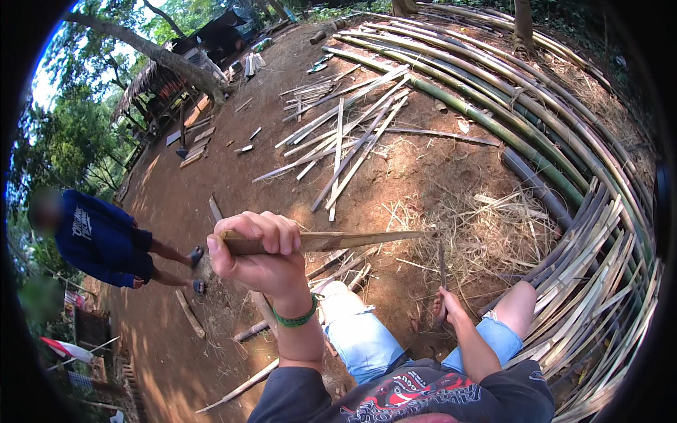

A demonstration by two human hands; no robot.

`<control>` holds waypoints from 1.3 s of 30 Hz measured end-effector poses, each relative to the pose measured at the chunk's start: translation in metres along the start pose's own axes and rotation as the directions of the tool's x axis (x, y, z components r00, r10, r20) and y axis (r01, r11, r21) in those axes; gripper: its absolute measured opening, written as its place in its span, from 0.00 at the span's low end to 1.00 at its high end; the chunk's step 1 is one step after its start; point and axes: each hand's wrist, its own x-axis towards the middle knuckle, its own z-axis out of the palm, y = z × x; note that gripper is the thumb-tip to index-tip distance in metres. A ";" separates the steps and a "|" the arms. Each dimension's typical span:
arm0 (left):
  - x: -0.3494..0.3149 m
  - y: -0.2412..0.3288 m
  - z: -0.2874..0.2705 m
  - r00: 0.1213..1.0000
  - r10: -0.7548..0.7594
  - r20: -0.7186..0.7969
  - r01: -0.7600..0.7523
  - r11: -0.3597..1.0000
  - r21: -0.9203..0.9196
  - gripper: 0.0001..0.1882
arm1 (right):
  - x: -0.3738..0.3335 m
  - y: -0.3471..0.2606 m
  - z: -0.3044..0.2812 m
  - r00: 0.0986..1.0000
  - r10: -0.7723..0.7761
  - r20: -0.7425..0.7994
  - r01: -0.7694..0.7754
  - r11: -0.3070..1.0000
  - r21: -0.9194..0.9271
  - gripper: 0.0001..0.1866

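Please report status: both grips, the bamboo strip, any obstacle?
Left grip: closed around bamboo strip. Right grip: closed on slim dark tool. Strip: far end appears near tool's tip, contact unclear. No obstacle seen; shavings on ground.

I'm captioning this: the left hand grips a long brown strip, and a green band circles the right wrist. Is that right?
Not quite. The head view shows the green band on the wrist of the left hand, which does grip a long brown strip.
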 end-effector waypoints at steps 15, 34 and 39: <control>0.018 0.006 -0.005 0.992 -0.111 0.060 0.113 0.993 -0.029 0.25 | 0.038 -0.010 -0.013 0.972 -0.144 -0.185 0.065 0.924 -0.376 0.26; 0.014 0.024 -0.021 0.914 -0.104 0.392 0.174 0.974 -0.147 0.27 | -0.047 -0.036 0.064 0.627 -0.765 0.148 0.662 0.424 -0.618 0.31; 0.024 0.012 -0.019 0.902 -0.144 0.408 0.217 0.966 -0.139 0.27 | 0.025 -0.037 0.036 0.765 -0.619 -0.178 0.373 0.651 -0.661 0.35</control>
